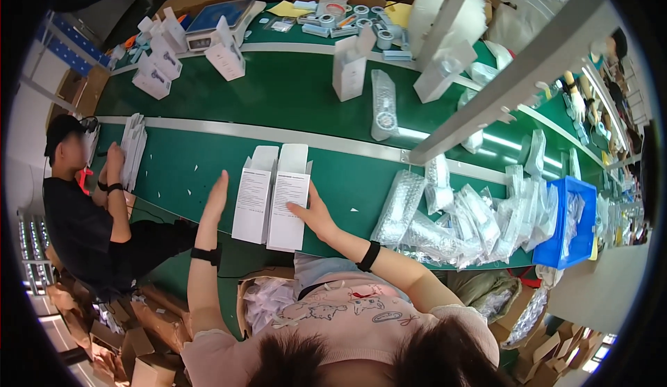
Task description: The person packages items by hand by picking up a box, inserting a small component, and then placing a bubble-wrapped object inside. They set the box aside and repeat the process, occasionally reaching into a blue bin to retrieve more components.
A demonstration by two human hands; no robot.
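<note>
Holding our left hand (217, 198) open, straight and empty, we have two white boxes (251, 203) side by side just to its right, flaps open. Our right hand (317, 215), partly closed, grips the right-hand box (287, 224) at its side, thumb on the printed face. Green worktop (174, 168) extends beyond both hands; to their right are bubble-wrapped packs (479, 224) and a blue bin (551, 248).
</note>
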